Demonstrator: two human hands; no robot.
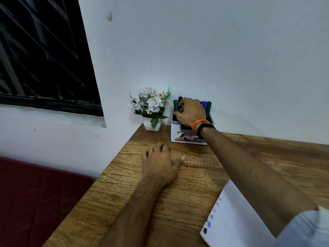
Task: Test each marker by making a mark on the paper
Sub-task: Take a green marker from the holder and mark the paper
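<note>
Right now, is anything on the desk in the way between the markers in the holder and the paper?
Nothing visible does. The right hand is among the markers in the holder by the wall. Between it and the paper lies only bare desk. The left hand and the flower pot sit off to the left.

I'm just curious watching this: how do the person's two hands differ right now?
The right hand reaches into the white marker holder by the wall, fingers curled among the markers; the left hand rests on the wooden table, holding nothing. The right wrist wears orange and black bands; the left is bare. Both forearms are bare.
</note>
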